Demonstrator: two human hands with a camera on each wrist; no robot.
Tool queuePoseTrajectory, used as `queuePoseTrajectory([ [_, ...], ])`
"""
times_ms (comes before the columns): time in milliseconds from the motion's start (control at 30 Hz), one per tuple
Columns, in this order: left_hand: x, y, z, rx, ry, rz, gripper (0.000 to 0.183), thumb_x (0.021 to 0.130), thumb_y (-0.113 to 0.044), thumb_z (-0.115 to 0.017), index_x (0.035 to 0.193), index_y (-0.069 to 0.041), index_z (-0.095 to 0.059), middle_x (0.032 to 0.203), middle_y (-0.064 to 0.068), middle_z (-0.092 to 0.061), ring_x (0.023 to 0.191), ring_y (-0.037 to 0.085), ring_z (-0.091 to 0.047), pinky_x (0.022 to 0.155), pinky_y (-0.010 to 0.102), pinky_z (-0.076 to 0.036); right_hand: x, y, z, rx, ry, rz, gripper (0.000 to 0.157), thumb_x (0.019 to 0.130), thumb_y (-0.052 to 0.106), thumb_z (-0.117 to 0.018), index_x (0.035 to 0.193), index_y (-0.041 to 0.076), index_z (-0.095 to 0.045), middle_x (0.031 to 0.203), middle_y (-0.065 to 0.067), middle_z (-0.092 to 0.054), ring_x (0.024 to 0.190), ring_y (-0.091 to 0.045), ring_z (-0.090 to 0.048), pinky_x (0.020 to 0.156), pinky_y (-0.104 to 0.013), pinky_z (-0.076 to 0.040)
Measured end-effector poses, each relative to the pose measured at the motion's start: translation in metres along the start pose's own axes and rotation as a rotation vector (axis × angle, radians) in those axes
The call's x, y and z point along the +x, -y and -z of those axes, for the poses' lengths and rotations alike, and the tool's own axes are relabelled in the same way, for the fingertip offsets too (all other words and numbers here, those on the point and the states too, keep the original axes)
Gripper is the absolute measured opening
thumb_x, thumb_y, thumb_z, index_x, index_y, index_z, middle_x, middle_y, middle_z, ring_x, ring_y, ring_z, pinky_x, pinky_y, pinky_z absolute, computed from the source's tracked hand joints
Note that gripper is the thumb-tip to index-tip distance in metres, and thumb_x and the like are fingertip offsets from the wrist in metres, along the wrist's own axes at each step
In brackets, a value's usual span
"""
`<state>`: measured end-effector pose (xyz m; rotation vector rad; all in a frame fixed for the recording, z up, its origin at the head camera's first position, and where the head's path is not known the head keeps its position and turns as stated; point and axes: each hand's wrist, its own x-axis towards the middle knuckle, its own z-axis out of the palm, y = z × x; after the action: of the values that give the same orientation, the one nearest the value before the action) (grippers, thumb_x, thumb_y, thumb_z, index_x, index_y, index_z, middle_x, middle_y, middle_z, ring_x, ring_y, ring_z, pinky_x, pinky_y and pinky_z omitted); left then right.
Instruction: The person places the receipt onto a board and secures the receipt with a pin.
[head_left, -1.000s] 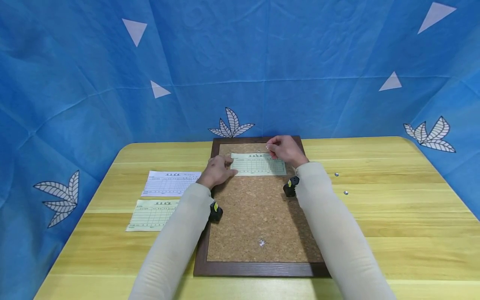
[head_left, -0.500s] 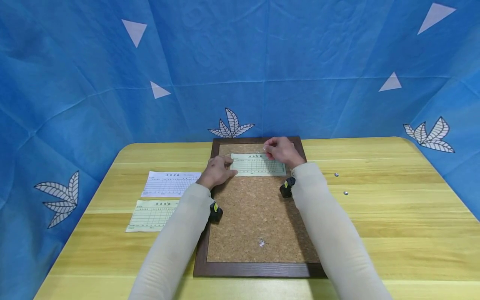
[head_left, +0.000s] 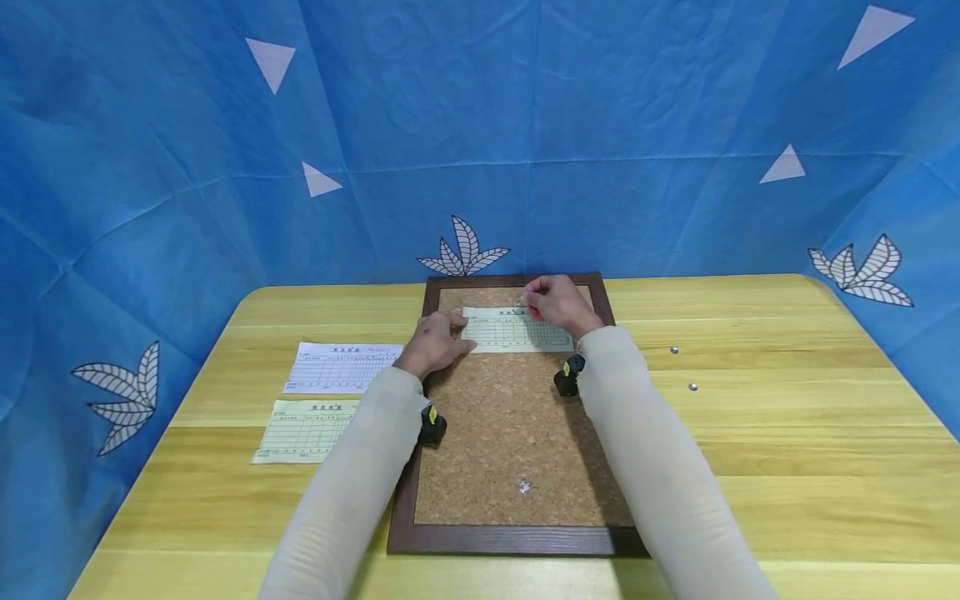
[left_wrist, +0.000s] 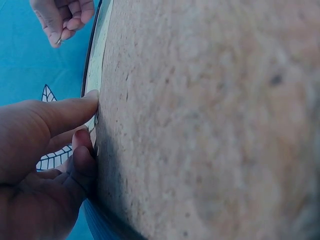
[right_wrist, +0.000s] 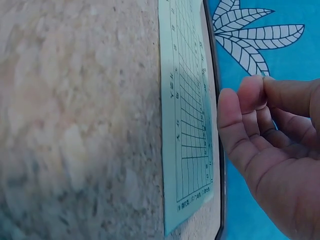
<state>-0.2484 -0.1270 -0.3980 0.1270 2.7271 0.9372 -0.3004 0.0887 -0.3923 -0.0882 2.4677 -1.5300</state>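
A pale green form slip (head_left: 517,332) lies across the upper part of a cork board (head_left: 517,433) with a dark wooden frame. My left hand (head_left: 432,342) rests at the slip's left end, thumb and fingertips touching it, as the left wrist view also shows (left_wrist: 45,140). Above the slip's top edge, my right hand (head_left: 558,302) pinches a small thumbtack (left_wrist: 59,41) between thumb and forefinger. In the right wrist view those fingertips (right_wrist: 252,92) stand off the board surface, and the fingers hide most of the tack.
Left of the board lie a white form slip (head_left: 342,367) and a green one (head_left: 303,432), partly behind my left sleeve. Two thumbtacks (head_left: 674,350) (head_left: 693,387) lie on the wooden table to the right. A whitish mark (head_left: 524,487) shows low on the cork. A blue cloth (head_left: 480,125) hangs behind.
My right hand has moved a little to the left and slightly down along the slip's top edge, still pinching the thumbtack. The left hand and the slip have stayed in place.
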Motion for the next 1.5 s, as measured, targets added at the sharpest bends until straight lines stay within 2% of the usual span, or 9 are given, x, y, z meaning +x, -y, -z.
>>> queuePoseTrajectory([
  [300,0.0,0.0,0.0,0.006,0.006,-0.007,0.051,0.098,-0.02,-0.066,0.145,-0.005,-0.051,0.159,0.008,-0.034,0.146,0.028,-0.03,0.115,0.043,-0.03,-0.001,0.001,-0.001,0.015,0.036,0.011,0.019,0.105,0.009,-0.05,0.112,-0.006,-0.06,0.089,-0.013,-0.059,0.074,-0.016,-0.057,0.077,-0.037,-0.052],
  [500,0.001,0.0,-0.001,0.007,0.012,-0.002,0.052,0.099,-0.02,-0.066,0.146,-0.006,-0.05,0.159,0.008,-0.034,0.146,0.028,-0.03,0.114,0.043,-0.031,0.0,0.001,-0.003,0.014,0.049,0.004,0.02,0.106,0.01,-0.05,0.114,-0.005,-0.06,0.098,-0.017,-0.061,0.078,-0.018,-0.059,0.077,-0.035,-0.052],
  [900,0.001,-0.001,0.001,-0.015,0.014,0.022,0.052,0.099,-0.02,-0.065,0.147,-0.007,-0.05,0.16,0.006,-0.033,0.146,0.027,-0.03,0.114,0.043,-0.032,0.004,0.001,-0.009,0.006,0.037,0.004,0.02,0.105,0.009,-0.05,0.111,-0.007,-0.061,0.084,-0.01,-0.059,0.07,-0.016,-0.056,0.068,-0.031,-0.049],
  [1300,0.001,0.0,0.0,-0.015,0.018,0.023,0.052,0.099,-0.02,-0.065,0.147,-0.007,-0.05,0.159,0.007,-0.034,0.146,0.027,-0.031,0.114,0.043,-0.032,0.007,0.001,-0.011,0.011,0.055,-0.014,0.019,0.105,0.006,-0.049,0.112,-0.007,-0.061,0.089,-0.013,-0.061,0.073,-0.017,-0.059,0.068,-0.029,-0.051],
  [1500,0.0,0.0,0.001,-0.001,0.014,0.008,0.051,0.099,-0.02,-0.065,0.146,-0.006,-0.05,0.157,0.01,-0.037,0.144,0.029,-0.034,0.111,0.044,-0.036,0.008,0.0,-0.012,0.016,0.068,-0.019,0.021,0.105,0.005,-0.048,0.115,-0.009,-0.061,0.095,-0.015,-0.062,0.077,-0.016,-0.06,0.072,-0.029,-0.053],
])
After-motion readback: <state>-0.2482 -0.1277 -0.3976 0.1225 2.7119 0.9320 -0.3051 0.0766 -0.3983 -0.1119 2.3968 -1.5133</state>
